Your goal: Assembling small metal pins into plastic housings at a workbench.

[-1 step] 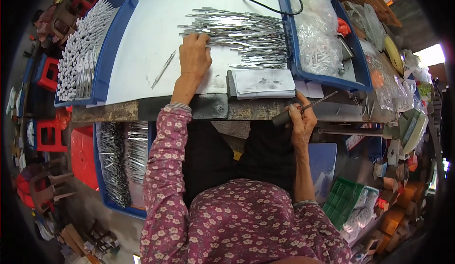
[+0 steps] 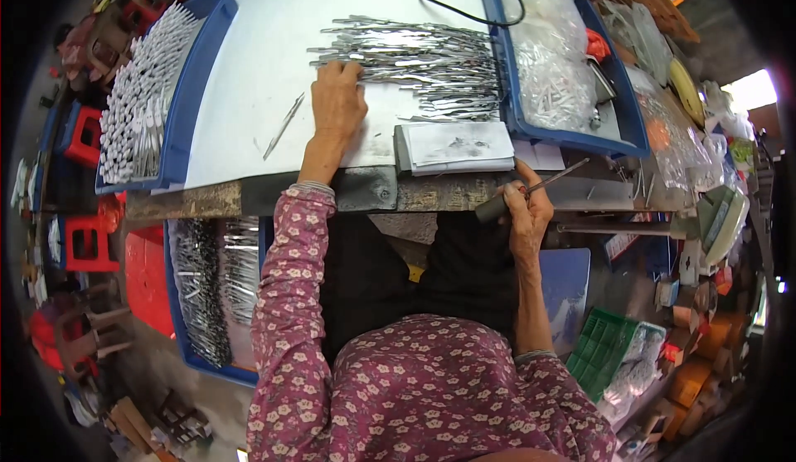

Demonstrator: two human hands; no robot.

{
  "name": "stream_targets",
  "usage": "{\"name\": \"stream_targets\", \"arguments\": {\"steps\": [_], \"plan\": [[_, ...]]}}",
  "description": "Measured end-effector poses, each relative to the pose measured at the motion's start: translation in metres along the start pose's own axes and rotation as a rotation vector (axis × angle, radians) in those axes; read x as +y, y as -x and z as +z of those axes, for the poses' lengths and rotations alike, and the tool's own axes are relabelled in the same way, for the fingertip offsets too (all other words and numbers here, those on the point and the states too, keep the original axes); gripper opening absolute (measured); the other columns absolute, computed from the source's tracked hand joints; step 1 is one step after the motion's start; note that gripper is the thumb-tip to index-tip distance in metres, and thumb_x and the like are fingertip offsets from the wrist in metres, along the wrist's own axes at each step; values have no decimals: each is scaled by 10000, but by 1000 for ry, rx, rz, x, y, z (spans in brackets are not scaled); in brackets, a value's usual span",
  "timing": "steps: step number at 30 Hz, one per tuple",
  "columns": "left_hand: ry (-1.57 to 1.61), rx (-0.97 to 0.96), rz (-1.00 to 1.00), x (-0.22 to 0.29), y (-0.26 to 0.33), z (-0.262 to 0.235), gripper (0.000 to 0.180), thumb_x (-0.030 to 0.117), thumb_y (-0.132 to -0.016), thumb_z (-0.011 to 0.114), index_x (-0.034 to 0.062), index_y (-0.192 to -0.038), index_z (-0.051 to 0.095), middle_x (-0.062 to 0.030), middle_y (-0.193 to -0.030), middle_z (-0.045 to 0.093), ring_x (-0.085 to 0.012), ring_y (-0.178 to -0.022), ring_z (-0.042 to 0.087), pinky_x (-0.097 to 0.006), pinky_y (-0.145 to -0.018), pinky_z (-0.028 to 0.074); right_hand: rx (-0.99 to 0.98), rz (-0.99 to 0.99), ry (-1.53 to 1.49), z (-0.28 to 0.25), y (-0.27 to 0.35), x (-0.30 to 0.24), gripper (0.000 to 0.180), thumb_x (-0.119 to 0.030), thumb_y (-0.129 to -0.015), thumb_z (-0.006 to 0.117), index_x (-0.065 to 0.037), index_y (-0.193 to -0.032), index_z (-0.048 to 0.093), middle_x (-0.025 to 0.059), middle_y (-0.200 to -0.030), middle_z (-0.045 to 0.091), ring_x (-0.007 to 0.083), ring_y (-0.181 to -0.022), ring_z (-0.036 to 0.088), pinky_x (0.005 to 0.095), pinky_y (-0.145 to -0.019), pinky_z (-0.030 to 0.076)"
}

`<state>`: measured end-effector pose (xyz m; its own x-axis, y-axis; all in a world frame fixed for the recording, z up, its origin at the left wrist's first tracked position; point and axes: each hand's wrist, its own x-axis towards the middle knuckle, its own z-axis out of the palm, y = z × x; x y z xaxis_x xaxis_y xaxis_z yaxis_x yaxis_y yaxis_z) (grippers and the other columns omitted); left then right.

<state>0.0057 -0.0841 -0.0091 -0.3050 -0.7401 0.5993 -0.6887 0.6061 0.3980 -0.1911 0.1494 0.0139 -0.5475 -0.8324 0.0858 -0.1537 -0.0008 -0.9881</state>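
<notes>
On the white table (image 2: 249,89), the left hand (image 2: 336,101) lies flat, fingers touching the heap of metal pieces (image 2: 414,60). Right of the heap, a blue tray (image 2: 572,138) holds clear bags (image 2: 547,55). The right hand (image 2: 526,209) grips a thin tool (image 2: 531,190) at the table's near edge.

Shiny metal tweezers (image 2: 414,55), matt white board (image 2: 249,72)

Metal pieces pile (image 2: 414,64) on board (image 2: 249,72), tray of bags (image 2: 564,64) right, folded paper (image 2: 460,145) in front
</notes>
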Motion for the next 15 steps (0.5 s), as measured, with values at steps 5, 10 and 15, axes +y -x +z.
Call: {"name": "stream_targets", "arguments": {"steps": [5,10,15], "plan": [[24,17,0,-11,-2,12,177,1,-672,615,76,-828,576,-109,-793,527,-306,-769,525,-384,-674,434,-45,81,-69,-4,0,-4,421,-157,-844,506,26,-1221,467,16,-780,590,46,-624,489,170,-512,385],[-78,-35,78,-6,-1,10,143,55,-754,567,104,-886,545,-69,-872,512,-273,-898,486,-411,-722,379,-84,27,-131,-18,3,-6,403,-138,-837,491,50,-1192,474,59,-767,607,76,-681,513,202,-619,408],[-89,-5,141,-11,0,7,157,43,-770,532,107,-914,533,-62,-896,535,-263,-909,481,-402,-760,349,-114,-29,-89,-37,1,-38,359,-128,-831,496,57,-1138,495,92,-806,618,121,-734,553,235,-707,427]]}}
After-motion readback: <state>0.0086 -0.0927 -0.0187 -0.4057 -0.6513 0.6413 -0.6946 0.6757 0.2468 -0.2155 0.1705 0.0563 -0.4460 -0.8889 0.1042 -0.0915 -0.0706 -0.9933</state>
